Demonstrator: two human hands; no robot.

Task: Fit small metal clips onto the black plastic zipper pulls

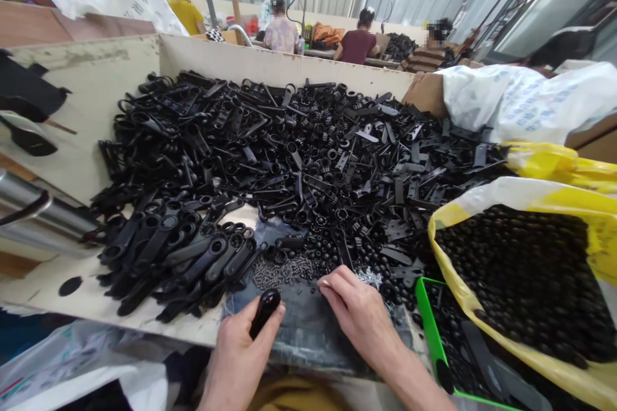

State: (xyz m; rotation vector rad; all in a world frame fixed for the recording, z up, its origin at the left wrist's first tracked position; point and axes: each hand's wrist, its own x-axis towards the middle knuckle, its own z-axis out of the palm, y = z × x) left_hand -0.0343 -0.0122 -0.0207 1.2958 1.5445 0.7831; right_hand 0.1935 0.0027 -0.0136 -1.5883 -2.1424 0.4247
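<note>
My left hand (243, 350) is closed around a black plastic handle (266, 309), its rounded end sticking up between thumb and fingers. Over the dark work mat (301, 327), my right hand (354, 308) has thumb and forefinger pinched together; whatever is between the tips is too small to make out. Just beyond the fingers lies a heap of small dark metal screws (284, 270). Silvery small parts (370, 276) are piled past my right hand. Left of the mat, several black handle-shaped parts (207, 257) with ring ends lie in a row.
A big heap of black plastic parts (299, 148) fills the walled bin (270, 64). On the right stand a yellow-and-white bag (453, 205) of black round pieces and a green tray (429, 321). A metal cylinder (43, 212) juts in from the left. Several people sit beyond the far wall.
</note>
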